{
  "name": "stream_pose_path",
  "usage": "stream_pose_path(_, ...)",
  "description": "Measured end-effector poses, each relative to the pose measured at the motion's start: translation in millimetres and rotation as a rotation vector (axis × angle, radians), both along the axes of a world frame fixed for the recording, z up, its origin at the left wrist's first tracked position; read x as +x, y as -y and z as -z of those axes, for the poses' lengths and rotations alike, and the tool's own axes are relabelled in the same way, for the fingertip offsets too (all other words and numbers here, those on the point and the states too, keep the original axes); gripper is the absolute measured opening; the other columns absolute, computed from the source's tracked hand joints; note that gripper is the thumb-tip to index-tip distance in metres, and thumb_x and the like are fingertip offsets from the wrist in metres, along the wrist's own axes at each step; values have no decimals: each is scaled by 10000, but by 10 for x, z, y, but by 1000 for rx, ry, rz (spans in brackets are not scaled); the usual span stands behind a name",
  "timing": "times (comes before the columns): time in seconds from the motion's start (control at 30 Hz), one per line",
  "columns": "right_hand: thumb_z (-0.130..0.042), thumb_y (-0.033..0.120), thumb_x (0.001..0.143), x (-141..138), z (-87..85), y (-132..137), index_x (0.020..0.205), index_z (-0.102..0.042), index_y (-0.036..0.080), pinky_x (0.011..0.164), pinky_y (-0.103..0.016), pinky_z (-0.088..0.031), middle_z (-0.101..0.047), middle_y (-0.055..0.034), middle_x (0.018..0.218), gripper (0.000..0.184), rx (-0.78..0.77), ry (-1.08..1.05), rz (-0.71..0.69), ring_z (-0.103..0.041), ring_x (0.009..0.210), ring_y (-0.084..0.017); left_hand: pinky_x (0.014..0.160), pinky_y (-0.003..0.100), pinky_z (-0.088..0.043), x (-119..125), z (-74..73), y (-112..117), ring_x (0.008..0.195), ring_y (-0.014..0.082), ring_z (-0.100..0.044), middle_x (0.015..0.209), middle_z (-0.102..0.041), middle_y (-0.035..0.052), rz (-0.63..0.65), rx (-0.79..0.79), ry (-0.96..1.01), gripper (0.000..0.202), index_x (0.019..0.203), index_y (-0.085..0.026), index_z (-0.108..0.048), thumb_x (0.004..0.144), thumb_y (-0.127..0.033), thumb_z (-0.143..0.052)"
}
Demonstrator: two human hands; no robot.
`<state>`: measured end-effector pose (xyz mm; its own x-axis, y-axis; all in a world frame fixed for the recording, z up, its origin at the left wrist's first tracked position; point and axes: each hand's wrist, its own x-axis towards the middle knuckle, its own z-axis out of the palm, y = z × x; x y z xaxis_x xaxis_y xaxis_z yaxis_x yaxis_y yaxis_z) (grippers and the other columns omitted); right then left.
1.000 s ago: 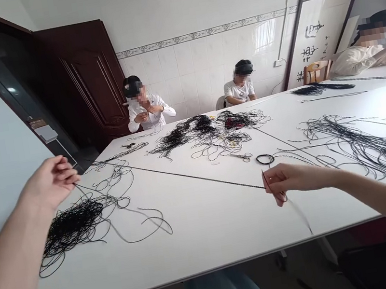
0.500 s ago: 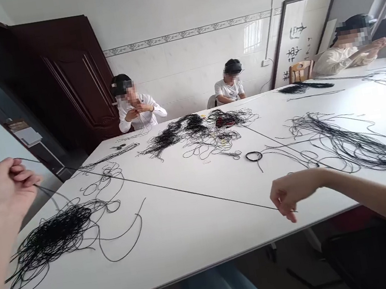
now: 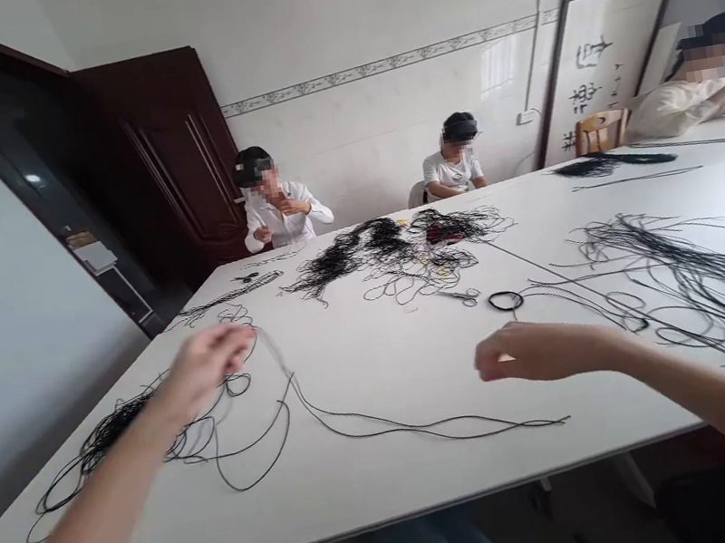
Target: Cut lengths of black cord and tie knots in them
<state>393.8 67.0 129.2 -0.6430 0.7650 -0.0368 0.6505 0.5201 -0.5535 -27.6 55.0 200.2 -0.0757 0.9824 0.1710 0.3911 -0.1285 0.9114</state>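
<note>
My left hand (image 3: 209, 369), slightly blurred, is closed with a thin black cord (image 3: 387, 424) at its fingertips. From there the doubled cord drops to the white tabletop and lies slack toward the right, its ends close to the front edge. My right hand (image 3: 519, 352) hovers over the table above those ends, fingers loosely bent with a gap between them and no cord in them. Beneath my left forearm spreads a tangled bundle of black cord (image 3: 112, 430), partly covered by the arm.
Tangled black cords (image 3: 339, 257) lie mid-table, with scissors (image 3: 466, 296) and a small cord coil (image 3: 506, 301) nearby. A long cord bundle (image 3: 700, 273) stretches across the right. Three people sit at the far side. The table's front edge (image 3: 350, 540) runs before me.
My right hand has let go of the cord and risen slightly leftward. My left hand has swung right and inward. The cord, taut before, now lies slack on the table. The view has shifted left.
</note>
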Motion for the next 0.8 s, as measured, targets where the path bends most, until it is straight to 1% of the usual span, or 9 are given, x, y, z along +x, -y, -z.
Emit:
stream_pose_path(0.07, -490, 504, 969, -313, -177, 140, 1105, -679, 213, 795, -361, -525, -719, -89, 1091, 372, 15, -82, -12, -674, 966, -220, 542, 220, -410, 407, 83, 127, 590, 100, -520, 674, -611, -13, 162, -61, -112, 173, 773, -133, -710, 800, -287, -784)
stream_pose_path(0.13, -448, 516, 981, -599, -344, 292, 1241, -616, 246, 890, -379, -489, -662, -82, 1262, 410, 45, -188, -18, -634, 1095, -236, 508, 232, -329, 754, 105, 280, 549, 100, -446, 617, -582, -31, 297, -87, -185, 153, 752, -175, -736, 781, -314, -793)
stream_pose_path(0.17, -440, 501, 987, -716, -411, 357, 1237, -612, 259, 912, -377, -474, -658, -64, 1269, 388, 56, -241, -19, -620, 1112, -230, 513, 239, -316, 885, 96, 357, 553, 103, -430, 629, -588, -35, 349, -90, -206, 119, 775, -199, -746, 789, -312, -783)
stream_pose_path(0.23, -433, 481, 991, -882, -499, 450, 1141, -641, 265, 845, -338, -487, -699, -34, 1156, 335, 59, -340, -29, -637, 1006, -195, 537, 249, -314, 1051, 61, 489, 576, 109, -424, 663, -596, -41, 411, -68, -223, 97, 788, -229, -739, 812, -321, -755)
stream_pose_path(0.33, -493, 445, 970, -981, -516, 505, 994, -648, 243, 746, -285, -501, -721, -12, 967, 256, 39, -468, -38, -644, 860, -157, 583, 259, -337, 1115, 15, 603, 614, 119, -437, 676, -587, -41, 449, -21, -217, 145, 774, -233, -712, 852, -355, -705)
stream_pose_path(0.43, -576, 380, 928, -997, -453, 517, 923, -646, 226, 738, -272, -505, -712, -13, 885, 169, 39, -540, -29, -646, 839, -156, 637, 266, -368, 1103, 18, 660, 681, 135, -480, 717, -596, -22, 468, 35, -201, 191, 776, -221, -701, 875, -381, -671)
stream_pose_path(0.5, -586, 339, 917, -1000, -408, 533, 862, -639, 222, 655, -257, -477, -687, -5, 798, 139, 55, -546, -18, -614, 743, -142, 638, 265, -374, 1103, 37, 697, 686, 135, -483, 730, -593, -16, 480, 39, -186, 203, 779, -208, -685, 886, -378, -656)
stream_pose_path(0.63, -512, 319, 957, -1004, -366, 600, 846, -583, 234, 472, -230, -325, -623, 7, 754, 156, 134, -469, -18, -489, 604, -110, 574, 254, -342, 1124, 75, 758, 633, 116, -434, 701, -540, -30, 491, -33, -144, 171, 789, -194, -649, 887, -334, -652)
stream_pose_path(0.8, -417, 338, 999, -988, -335, 629, 852, -555, 246, 455, -242, -291, -588, 5, 744, 222, 215, -393, -27, -459, 592, -114, 532, 251, -302, 1144, 104, 755, 592, 104, -385, 649, -482, -45, 476, -104, -70, 202, 773, -176, -627, 857, -348, -691)
